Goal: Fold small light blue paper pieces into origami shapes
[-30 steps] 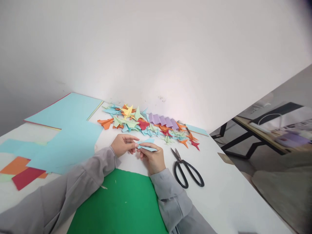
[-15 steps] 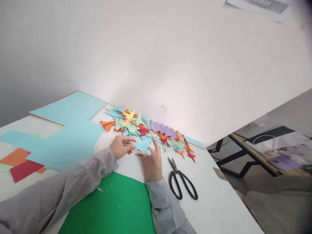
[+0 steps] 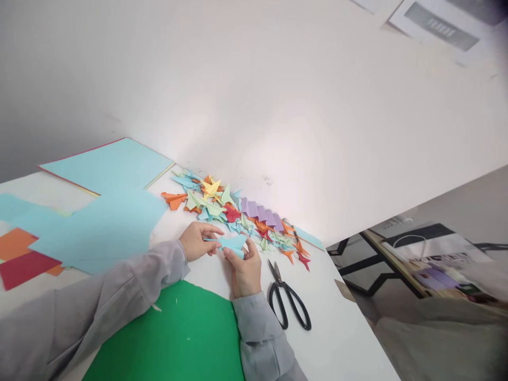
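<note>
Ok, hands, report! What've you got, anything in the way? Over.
Left grip, right grip: both on blue paper. Folded shapes piled just beyond. Scissors beside right sleeve, seemingly clear of it.

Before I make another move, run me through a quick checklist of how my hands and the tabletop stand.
1. Left hand pinching the light blue folded paper: ok, at its left end.
2. Right hand gripping the same paper: ok, between thumb and fingers.
3. Scissors out of the hands: ok, lying to the right of the right hand.
4. Scissor blades closed: not ok, slightly apart.
5. Green sheet free of scraps: not ok, small pale bits on it.
6. Creases sharp: cannot tell, fingers cover part.
</note>
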Demonstrator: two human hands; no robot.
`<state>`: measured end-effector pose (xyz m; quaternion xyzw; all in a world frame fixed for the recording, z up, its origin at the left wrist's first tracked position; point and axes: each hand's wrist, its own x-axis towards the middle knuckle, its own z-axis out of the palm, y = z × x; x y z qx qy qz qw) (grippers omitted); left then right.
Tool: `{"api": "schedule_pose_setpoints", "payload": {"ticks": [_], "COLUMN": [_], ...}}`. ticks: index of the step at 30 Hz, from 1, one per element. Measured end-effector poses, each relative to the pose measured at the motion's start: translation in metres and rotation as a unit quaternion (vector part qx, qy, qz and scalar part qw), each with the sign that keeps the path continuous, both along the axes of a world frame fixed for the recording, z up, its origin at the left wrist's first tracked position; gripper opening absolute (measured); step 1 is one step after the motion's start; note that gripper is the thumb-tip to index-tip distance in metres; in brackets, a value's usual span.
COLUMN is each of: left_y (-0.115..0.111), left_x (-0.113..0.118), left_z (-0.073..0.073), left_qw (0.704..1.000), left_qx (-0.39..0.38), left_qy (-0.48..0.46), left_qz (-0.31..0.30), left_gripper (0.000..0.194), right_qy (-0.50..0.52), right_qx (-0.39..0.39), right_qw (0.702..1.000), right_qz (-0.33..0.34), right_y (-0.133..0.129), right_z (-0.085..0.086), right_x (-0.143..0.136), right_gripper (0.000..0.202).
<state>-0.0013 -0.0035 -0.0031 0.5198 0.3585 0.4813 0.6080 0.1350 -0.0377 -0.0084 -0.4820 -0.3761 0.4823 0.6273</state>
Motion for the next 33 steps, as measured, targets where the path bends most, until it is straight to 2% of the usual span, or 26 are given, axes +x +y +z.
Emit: {"api": "schedule_pose_setpoints", "payload": {"ticks": [12, 16, 22, 28, 33], "left_y": [-0.002, -0.003, 0.0, 0.003, 0.003], "left_x": [0.001, 0.001, -0.002, -0.002, -0.002], "left_z": [0.012, 0.016, 0.012, 0.009, 0.011], "left_qw": [0.998, 0.997, 0.998, 0.997, 0.995], "left_qx": [-0.047, -0.061, -0.057, -0.081, -0.103], "left_qy": [0.028, 0.033, 0.007, -0.007, 0.001], "left_qz": [0.028, 0.041, -0.008, -0.001, -0.01], "left_gripper": [0.043, 0.04, 0.031, 0.031, 0.035], "right_qy": [0.027, 0.031, 0.041, 0.061, 0.065], "right_qx": [-0.003, -0.005, -0.004, 0.013, -0.012], "right_qw": [1.0, 1.0, 0.999, 0.998, 0.998], "right_qz": [0.006, 0.006, 0.012, 0.023, 0.013], "right_y": [0.002, 0.002, 0.001, 0.003, 0.003], "right_z": [0.003, 0.002, 0.003, 0.005, 0.006], "right_x": [0.0, 0.001, 0.0, 0.001, 0.001], "right_gripper": [0.056, 0.055, 0.054, 0.039, 0.033]}}
